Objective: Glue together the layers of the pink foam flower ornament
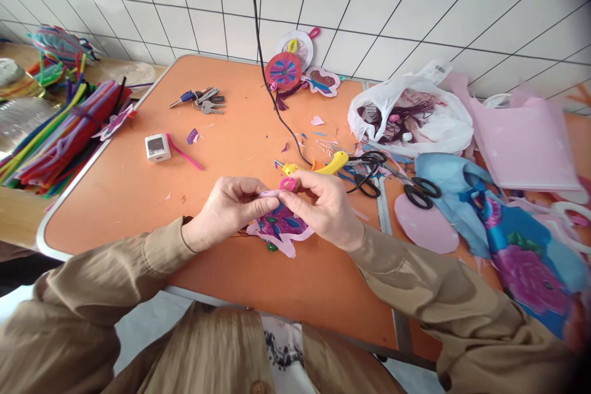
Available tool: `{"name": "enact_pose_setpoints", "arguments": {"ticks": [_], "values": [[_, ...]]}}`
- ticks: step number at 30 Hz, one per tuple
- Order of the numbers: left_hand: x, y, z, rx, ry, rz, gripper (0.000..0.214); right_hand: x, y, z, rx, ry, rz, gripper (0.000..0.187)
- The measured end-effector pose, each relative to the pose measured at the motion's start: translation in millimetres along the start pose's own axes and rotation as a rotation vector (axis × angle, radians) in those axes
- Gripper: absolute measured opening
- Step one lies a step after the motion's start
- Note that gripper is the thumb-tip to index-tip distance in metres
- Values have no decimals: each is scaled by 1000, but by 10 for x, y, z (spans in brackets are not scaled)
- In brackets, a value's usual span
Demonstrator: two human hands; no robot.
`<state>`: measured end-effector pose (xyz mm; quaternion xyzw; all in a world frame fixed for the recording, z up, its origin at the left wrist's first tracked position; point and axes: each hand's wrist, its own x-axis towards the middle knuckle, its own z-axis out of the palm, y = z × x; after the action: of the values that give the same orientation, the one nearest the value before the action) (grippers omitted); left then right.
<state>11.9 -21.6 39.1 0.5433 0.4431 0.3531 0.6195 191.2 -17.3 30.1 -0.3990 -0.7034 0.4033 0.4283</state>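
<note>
Near the front of the orange table, my left hand (226, 206) pinches the light pink edge of a fabric ornament (277, 225) between thumb and fingers. My right hand (325, 206) is closed on the same edge from the other side, with a bright pink fuzzy loop (287, 184) at its fingertips. Purple and blue embroidery shows on the ornament below my fingers, and a green bead (272, 247) lies by its lower edge. Its upper part is partly hidden by my hands. Just beyond them lies a yellow glue gun (335, 163), its nozzle pointing left.
Scissors (422, 191) and fabric scraps lie to the right, beside a white plastic bag (415, 117) with dark tassels. Finished ornaments (284, 71) rest against the tiled wall. Keys (205, 100), a white charger (157, 148) and pipe cleaners (69, 135) are leftward. A black cord (258, 31) hangs down.
</note>
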Motion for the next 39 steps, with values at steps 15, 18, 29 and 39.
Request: {"name": "enact_pose_setpoints", "arguments": {"ticks": [15, 18, 29, 39], "values": [[62, -18, -66, 1, -119, -67, 45, 46, 3, -30, 110, -87, 165, 24], [96, -38, -101, -154, -77, -58, 54, 61, 36, -37, 183, -70, 228, 26], [84, 88, -251, 264, 177, 245, 52, 69, 113, -50, 281, 35, 256, 28], [144, -69, -147, 90, -34, -42, 32, 85, 165, -11, 343, 135, 266, 28]]}}
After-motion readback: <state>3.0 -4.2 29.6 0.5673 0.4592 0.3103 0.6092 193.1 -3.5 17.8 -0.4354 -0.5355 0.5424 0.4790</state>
